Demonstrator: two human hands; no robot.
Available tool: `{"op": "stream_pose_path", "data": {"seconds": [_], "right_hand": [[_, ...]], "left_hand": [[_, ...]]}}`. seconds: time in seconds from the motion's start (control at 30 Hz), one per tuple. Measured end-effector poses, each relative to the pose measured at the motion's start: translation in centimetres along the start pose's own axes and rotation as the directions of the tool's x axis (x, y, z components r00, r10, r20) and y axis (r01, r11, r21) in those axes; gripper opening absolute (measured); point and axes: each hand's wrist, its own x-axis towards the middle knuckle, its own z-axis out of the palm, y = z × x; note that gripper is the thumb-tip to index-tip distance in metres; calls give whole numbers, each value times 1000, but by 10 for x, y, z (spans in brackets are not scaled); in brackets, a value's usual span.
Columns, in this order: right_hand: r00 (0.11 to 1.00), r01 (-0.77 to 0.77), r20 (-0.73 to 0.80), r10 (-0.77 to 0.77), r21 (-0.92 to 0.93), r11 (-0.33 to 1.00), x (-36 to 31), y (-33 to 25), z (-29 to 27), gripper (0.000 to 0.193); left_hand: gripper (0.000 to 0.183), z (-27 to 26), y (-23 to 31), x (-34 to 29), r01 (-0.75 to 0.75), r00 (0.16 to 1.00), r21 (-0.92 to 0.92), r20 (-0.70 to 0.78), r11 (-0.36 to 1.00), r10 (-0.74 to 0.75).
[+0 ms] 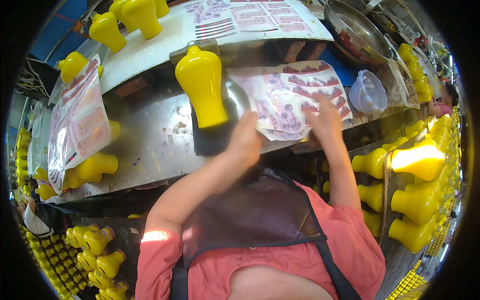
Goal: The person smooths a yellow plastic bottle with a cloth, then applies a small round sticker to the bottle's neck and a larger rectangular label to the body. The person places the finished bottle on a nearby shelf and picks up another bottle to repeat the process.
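A sheet of printed decals (280,102) in pink and dark red lies at the right of the metal worktable. My left hand (246,140) grips its near left edge, with the thumb on top and the other fingers partly hidden. My right hand (326,120) reaches over the sheet's right part, fingers apart and tips on or just above the red strips. Left of the sheet, a glossy yellow vase-shaped piece (200,87) rests neck away from me on a dark support (215,135).
A pale plastic bucket (368,92) and a large metal basin (357,30) stand at the right. More decal sheets lie on a white board (175,37) at the back, and a plastic-covered one (80,122) at the left. Racks of yellow pieces (417,160) flank me.
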Motion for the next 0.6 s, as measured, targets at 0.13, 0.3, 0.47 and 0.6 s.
{"op": "stream_pose_path", "data": {"seconds": [0.13,0.3,0.47,0.6], "right_hand": [[952,-40,304,-49,281,959,-19,-55,16,55],[951,97,256,-174,286,953,-13,-74,20,49],[923,103,328,-201,292,951,-1,-67,20,34],[909,-11,394,-138,352,936,10,-51,26,21]], "left_hand": [[39,-6,-3,3,-22,1000,4,-11,1000,22],[42,-11,-7,5,-82,996,39,22,996,81],[41,-12,-9,4,-78,997,73,5,994,78],[39,-10,-12,9,-100,994,32,35,994,99]]}}
